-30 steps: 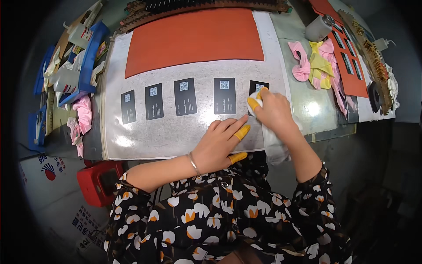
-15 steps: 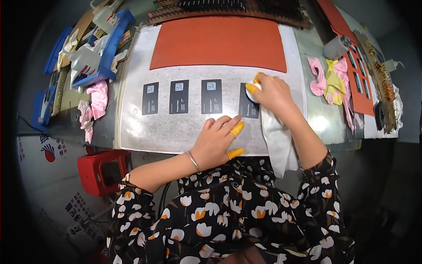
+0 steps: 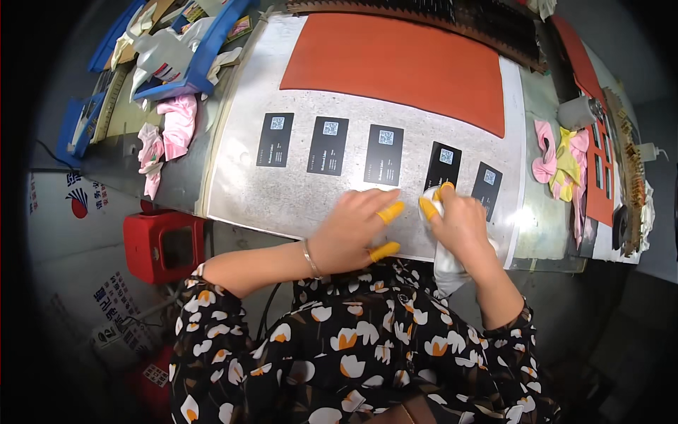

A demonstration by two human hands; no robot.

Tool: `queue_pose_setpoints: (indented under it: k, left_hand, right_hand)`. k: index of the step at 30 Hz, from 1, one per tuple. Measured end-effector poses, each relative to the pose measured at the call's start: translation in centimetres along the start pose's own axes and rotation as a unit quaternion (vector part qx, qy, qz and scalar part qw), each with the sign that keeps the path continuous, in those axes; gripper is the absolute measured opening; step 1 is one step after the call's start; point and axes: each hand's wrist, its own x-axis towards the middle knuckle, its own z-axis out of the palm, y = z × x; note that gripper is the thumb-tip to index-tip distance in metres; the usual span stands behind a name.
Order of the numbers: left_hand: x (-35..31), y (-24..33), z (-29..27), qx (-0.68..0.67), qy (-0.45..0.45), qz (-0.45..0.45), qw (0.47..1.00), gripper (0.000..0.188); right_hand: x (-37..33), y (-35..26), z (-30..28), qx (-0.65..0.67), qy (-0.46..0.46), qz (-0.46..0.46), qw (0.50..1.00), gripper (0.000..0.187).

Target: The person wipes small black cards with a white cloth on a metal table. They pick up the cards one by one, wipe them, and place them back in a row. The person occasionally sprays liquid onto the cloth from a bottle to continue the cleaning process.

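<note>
Several black cards [image 3: 383, 154], each with a square code at its upper end, lie in a row on the grey-white sheet. My right hand [image 3: 462, 226] pinches a white cloth [image 3: 452, 268] and presses it on the lower end of a black card [image 3: 445, 161] near the right of the row. That hand covers the card's bottom corner. The rightmost black card [image 3: 489, 187] lies just beyond my right fingers, its lower part close behind the hand. My left hand [image 3: 357, 230] is slightly blurred, fingers stretched out, hovering or resting just below the middle card. Yellow finger cots cover fingers on both hands.
An orange mat [image 3: 402, 67] lies beyond the cards. Blue trays with a plastic bottle [image 3: 159, 55] stand at the left, beside pink cloths [image 3: 176, 127]. Pink and yellow cloths [image 3: 565, 166] and a metal can [image 3: 580, 113] are at the right. A red stool [image 3: 159, 247] stands below the table.
My right hand has drawn the cloth from the card's upper part down to its lower end. The rightmost card now shows. The whole view has turned and shifted.
</note>
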Motion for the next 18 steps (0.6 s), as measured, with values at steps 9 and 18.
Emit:
queue_pose_setpoints:
  k: [9, 18]
  left_hand:
    - [-1.9, -2.1, -2.5, 0.100, -0.003, -0.022, 0.995, 0.058]
    - [-2.8, -2.4, -2.0, 0.093, -0.004, -0.020, 0.995, 0.054]
  right_hand:
    - [10.8, -4.0, -0.1, 0.022, 0.095, -0.099, 0.990, 0.033]
    - [7.4, -6.0, 2.1, -0.012, 0.045, -0.044, 0.998, 0.029]
